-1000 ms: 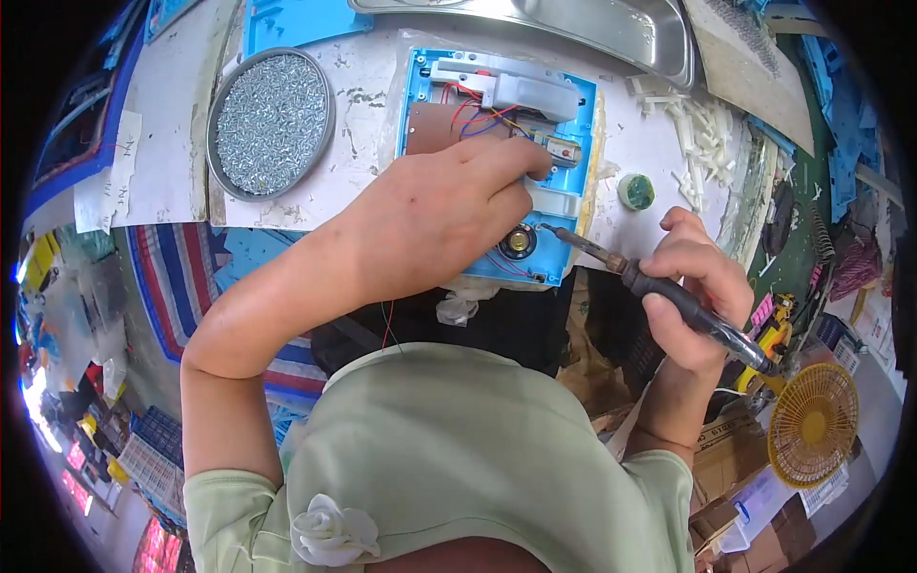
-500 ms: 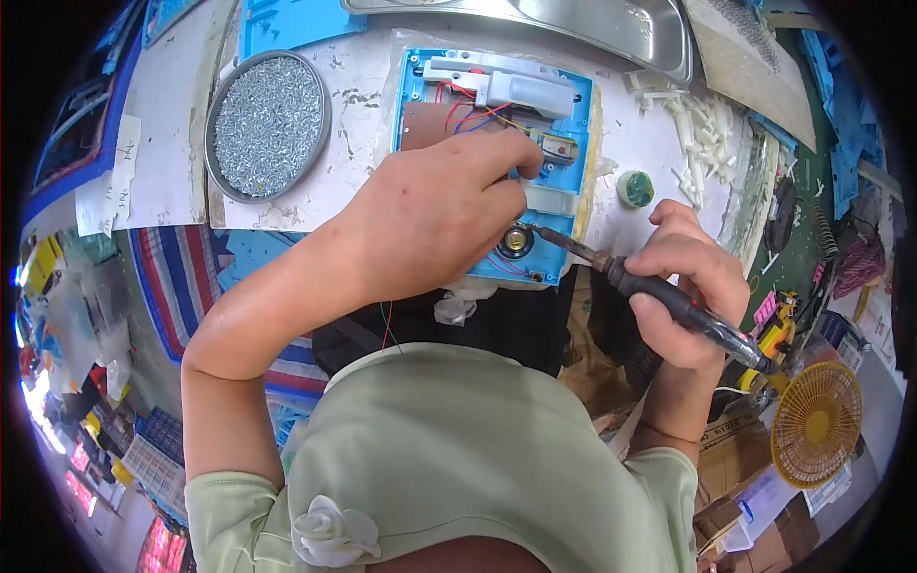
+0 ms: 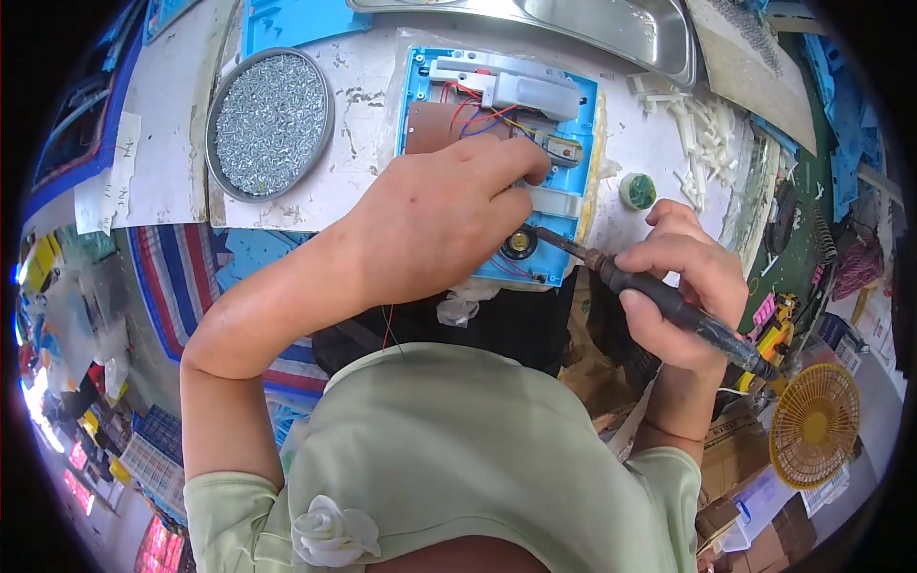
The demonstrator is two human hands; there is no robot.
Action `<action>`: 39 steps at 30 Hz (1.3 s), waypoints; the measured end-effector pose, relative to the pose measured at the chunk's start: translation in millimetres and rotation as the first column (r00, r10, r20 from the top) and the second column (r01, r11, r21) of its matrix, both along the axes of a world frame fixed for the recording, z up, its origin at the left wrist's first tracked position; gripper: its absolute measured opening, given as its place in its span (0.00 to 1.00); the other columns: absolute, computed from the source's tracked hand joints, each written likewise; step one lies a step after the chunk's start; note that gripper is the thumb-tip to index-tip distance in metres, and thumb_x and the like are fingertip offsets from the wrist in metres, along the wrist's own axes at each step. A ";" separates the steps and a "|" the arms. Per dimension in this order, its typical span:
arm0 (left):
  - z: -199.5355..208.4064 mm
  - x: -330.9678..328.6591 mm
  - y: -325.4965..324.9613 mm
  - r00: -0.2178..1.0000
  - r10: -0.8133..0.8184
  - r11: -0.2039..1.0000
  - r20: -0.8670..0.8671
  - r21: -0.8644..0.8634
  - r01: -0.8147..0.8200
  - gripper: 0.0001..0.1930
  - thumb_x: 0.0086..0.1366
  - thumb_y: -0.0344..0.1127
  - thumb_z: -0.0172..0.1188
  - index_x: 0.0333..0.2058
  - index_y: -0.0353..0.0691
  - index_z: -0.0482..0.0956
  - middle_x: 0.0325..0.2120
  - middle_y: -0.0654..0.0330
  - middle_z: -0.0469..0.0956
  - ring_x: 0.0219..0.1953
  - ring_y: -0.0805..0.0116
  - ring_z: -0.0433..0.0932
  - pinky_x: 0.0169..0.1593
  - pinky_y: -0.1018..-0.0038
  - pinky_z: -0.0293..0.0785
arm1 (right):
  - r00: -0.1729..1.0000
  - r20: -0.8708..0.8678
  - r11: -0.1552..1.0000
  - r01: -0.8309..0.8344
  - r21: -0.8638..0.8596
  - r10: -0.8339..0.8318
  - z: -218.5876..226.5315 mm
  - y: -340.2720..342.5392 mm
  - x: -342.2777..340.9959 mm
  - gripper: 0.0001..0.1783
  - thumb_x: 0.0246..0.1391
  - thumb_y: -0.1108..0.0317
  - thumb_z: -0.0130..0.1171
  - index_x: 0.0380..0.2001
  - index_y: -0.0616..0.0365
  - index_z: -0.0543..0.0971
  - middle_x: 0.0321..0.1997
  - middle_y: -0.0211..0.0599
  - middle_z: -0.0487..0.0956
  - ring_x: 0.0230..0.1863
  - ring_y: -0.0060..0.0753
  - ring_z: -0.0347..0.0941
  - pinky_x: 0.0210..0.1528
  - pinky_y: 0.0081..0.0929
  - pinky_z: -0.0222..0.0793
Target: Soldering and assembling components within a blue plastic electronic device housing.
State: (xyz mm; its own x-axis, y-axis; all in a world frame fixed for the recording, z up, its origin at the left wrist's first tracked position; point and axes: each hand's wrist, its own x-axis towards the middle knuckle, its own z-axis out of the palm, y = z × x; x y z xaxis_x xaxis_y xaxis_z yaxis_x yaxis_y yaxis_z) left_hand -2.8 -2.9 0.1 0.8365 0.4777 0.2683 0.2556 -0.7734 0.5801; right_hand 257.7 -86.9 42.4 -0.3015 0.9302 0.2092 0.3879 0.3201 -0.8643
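A soldering iron with a black handle is gripped in my right hand. Its tip points left, just over the round speaker in an open blue plastic housing. My left hand reaches across the housing, fingers bent and pressed together near the speaker; whatever they pinch is hidden beneath them. Inside the housing are a brown board, a grey plastic compartment, a small metal-faced part and red, blue and yellow wires. Part of the interior lies under my left hand.
A round dish of small metal screws stands left of the housing. To the right are a small round container of green material and a pile of white plastic pieces. A metal tray sits at the far side; a yellow fan is lower right.
The soldering iron's tip has drawn back slightly to the right, away from my left fingertips. My left hand stays in nearly the same place over the housing.
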 end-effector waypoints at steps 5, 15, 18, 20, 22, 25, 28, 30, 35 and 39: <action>-0.7 -0.8 -0.7 1.000 0.003 1.000 -0.009 0.003 -0.003 0.11 0.53 0.26 0.69 0.34 0.39 0.77 0.45 0.58 0.76 0.46 0.56 0.80 0.40 0.65 0.81 | 0.998 0.014 0.998 0.055 -0.015 -0.055 3.3 -6.7 -2.2 0.16 0.38 0.74 0.71 0.35 0.63 0.84 0.19 0.30 0.73 0.20 0.31 0.66 0.46 0.37 0.69; 0.1 -0.5 -2.0 1.000 0.012 1.000 -0.025 0.016 -0.012 0.11 0.53 0.26 0.69 0.35 0.40 0.78 0.46 0.59 0.77 0.46 0.56 0.80 0.39 0.65 0.81 | 0.985 -0.068 0.987 0.160 0.016 -0.159 0.9 -18.8 6.7 0.17 0.39 0.71 0.71 0.36 0.65 0.84 0.21 0.32 0.75 0.23 0.30 0.67 0.49 0.39 0.68; -0.9 -4.3 -2.7 1.000 0.003 1.000 -0.011 0.021 -0.003 0.13 0.52 0.25 0.70 0.38 0.40 0.80 0.46 0.58 0.77 0.46 0.55 0.81 0.40 0.64 0.82 | 0.982 -0.072 0.984 0.178 0.010 -0.177 1.2 -21.8 8.8 0.17 0.40 0.71 0.71 0.36 0.67 0.83 0.21 0.33 0.75 0.24 0.31 0.67 0.49 0.39 0.67; -3.2 -9.8 -2.8 1.000 0.003 1.000 0.022 0.007 -0.003 0.15 0.52 0.25 0.70 0.41 0.39 0.81 0.47 0.56 0.78 0.45 0.54 0.81 0.41 0.64 0.82 | 0.978 -0.082 0.981 0.192 0.011 -0.191 0.1 -24.5 10.9 0.17 0.40 0.71 0.71 0.36 0.67 0.83 0.22 0.34 0.75 0.24 0.31 0.67 0.49 0.40 0.67; -2.3 -17.5 -4.8 0.998 0.019 1.000 0.063 -0.023 -0.018 0.18 0.52 0.24 0.71 0.44 0.38 0.82 0.48 0.54 0.78 0.45 0.53 0.82 0.43 0.65 0.83 | 0.975 -0.106 0.980 0.199 0.017 -0.196 -1.9 -27.2 14.4 0.17 0.40 0.71 0.70 0.36 0.68 0.83 0.22 0.35 0.75 0.24 0.32 0.67 0.49 0.41 0.67; -2.6 -24.5 -6.5 0.996 0.045 0.999 0.083 -0.031 -0.043 0.20 0.52 0.23 0.71 0.46 0.37 0.83 0.49 0.51 0.78 0.46 0.52 0.82 0.44 0.65 0.82 | 0.962 -0.141 0.971 0.237 -0.001 -0.235 -5.0 -34.8 20.1 0.18 0.41 0.71 0.70 0.38 0.70 0.82 0.25 0.38 0.78 0.27 0.32 0.69 0.51 0.44 0.68; -2.4 -25.3 -7.7 0.995 0.049 0.999 0.085 -0.005 -0.049 0.19 0.52 0.22 0.70 0.45 0.37 0.83 0.49 0.50 0.78 0.45 0.52 0.83 0.44 0.64 0.82 | 0.931 -0.172 0.946 0.324 -0.014 -0.322 -9.4 -47.8 26.9 0.20 0.44 0.69 0.70 0.40 0.70 0.81 0.29 0.39 0.80 0.32 0.33 0.73 0.57 0.47 0.67; -0.9 -27.8 -9.1 0.993 0.070 0.998 0.092 -0.005 -0.070 0.19 0.52 0.21 0.70 0.45 0.37 0.84 0.48 0.50 0.78 0.46 0.52 0.83 0.44 0.63 0.82 | 0.873 -0.203 0.892 0.452 -0.009 -0.444 -13.4 -67.4 40.8 0.20 0.47 0.68 0.69 0.42 0.71 0.80 0.35 0.43 0.81 0.38 0.35 0.75 0.62 0.49 0.65; -0.3 -33.4 -8.1 0.983 0.120 0.993 0.138 -0.007 -0.120 0.18 0.51 0.20 0.68 0.43 0.38 0.84 0.46 0.52 0.78 0.43 0.54 0.81 0.42 0.64 0.80 | 0.444 -0.518 0.533 0.846 -0.027 -0.731 2.9 -142.2 129.0 0.15 0.58 0.72 0.57 0.45 0.71 0.77 0.44 0.51 0.80 0.51 0.43 0.79 0.62 0.44 0.74; -6.3 -28.3 -8.3 0.954 0.216 0.960 0.209 0.135 -0.247 0.16 0.50 0.20 0.68 0.39 0.40 0.85 0.42 0.53 0.78 0.38 0.57 0.76 0.40 0.66 0.73 | 0.175 -0.250 0.098 0.951 0.292 -0.952 25.6 -165.2 175.7 0.05 0.53 0.80 0.57 0.33 0.68 0.81 0.34 0.38 0.80 0.37 0.28 0.77 0.43 0.24 0.73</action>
State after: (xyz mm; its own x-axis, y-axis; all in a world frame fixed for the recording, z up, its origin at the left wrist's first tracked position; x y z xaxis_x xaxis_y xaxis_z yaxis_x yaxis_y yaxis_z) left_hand -31.1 -11.2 -6.2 0.6336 0.5908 0.4996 0.3352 -0.7916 0.5109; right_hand 433.4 -252.1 68.0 0.7794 0.3180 0.5399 0.5912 -0.0880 -0.8017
